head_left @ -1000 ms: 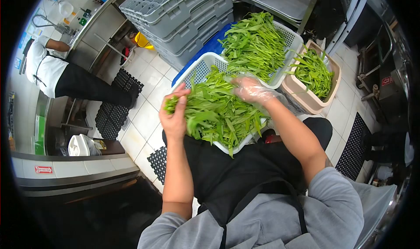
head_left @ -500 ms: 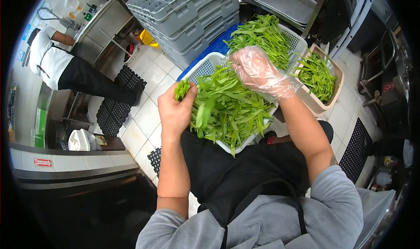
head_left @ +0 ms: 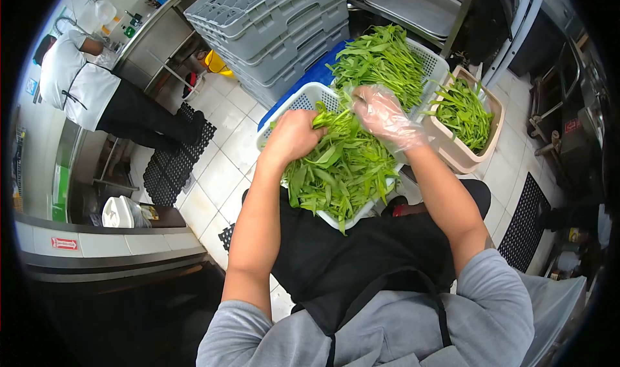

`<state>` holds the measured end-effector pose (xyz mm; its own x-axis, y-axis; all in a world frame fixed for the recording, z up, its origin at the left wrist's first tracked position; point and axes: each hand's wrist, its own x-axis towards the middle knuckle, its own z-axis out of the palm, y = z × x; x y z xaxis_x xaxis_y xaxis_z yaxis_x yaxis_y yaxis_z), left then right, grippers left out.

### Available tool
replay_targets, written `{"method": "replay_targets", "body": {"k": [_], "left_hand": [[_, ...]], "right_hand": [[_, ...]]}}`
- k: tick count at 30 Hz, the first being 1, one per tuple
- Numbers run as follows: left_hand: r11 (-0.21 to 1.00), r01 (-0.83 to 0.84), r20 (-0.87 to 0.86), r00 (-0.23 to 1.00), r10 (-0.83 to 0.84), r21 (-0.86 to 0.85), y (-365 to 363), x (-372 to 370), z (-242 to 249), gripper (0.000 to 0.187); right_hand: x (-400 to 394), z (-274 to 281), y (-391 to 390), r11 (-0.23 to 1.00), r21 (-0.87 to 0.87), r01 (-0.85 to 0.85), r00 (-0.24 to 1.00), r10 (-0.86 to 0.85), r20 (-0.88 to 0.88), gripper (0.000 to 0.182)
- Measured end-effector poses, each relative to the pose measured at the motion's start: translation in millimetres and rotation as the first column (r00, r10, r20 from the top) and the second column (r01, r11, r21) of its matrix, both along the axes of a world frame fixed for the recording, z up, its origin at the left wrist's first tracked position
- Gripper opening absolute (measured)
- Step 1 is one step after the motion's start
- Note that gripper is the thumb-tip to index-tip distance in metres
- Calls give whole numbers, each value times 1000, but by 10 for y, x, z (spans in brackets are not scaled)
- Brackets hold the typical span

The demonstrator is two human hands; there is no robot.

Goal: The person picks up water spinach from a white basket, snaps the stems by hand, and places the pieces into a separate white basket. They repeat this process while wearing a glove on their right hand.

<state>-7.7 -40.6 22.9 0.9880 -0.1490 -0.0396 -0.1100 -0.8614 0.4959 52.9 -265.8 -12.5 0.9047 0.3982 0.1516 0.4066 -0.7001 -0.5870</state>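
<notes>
Leafy green stems (head_left: 342, 173) fill a white perforated basket (head_left: 270, 129) in front of me. My left hand (head_left: 296, 136), bare, is closed on green stems at the basket's left side. My right hand (head_left: 382, 114), in a clear plastic glove, is closed at the basket's upper right; its fingertips are close to the stems, and what they hold is too hidden to name. More long greens (head_left: 381, 57) lie in a second white basket (head_left: 433, 63) behind. A beige bin (head_left: 496, 125) on the right holds cut greens (head_left: 466, 116).
Grey dish racks (head_left: 271, 31) are stacked behind the baskets, beside a blue surface (head_left: 310, 76). Another person (head_left: 81, 86) stands at a sink counter at the left. Black mats (head_left: 174, 157) lie on the tiled floor. A metal tray (head_left: 416, 7) sits at the back.
My left hand has moved right and forward with its stems, toward my right hand over the basket. My right hand has shifted slightly down. The other person has turned and moved slightly.
</notes>
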Motion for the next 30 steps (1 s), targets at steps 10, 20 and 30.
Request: {"method": "replay_targets", "body": {"k": [10,20,30], "left_hand": [[998,51,-1,999,-51,48,82,47,-153,25],[997,4,24,1000,-6,79,-99,-14,-327,23],[976,-218,75,973,217,13,145,-332,-196,21]], "right_hand": [[-68,-331,162,895,-222,-388,760,447,472,6],[-102,-368,101,900,-149,-410,747,425,511,6],[138,-471,344,940,-292,-176,878,284,385,13]]}}
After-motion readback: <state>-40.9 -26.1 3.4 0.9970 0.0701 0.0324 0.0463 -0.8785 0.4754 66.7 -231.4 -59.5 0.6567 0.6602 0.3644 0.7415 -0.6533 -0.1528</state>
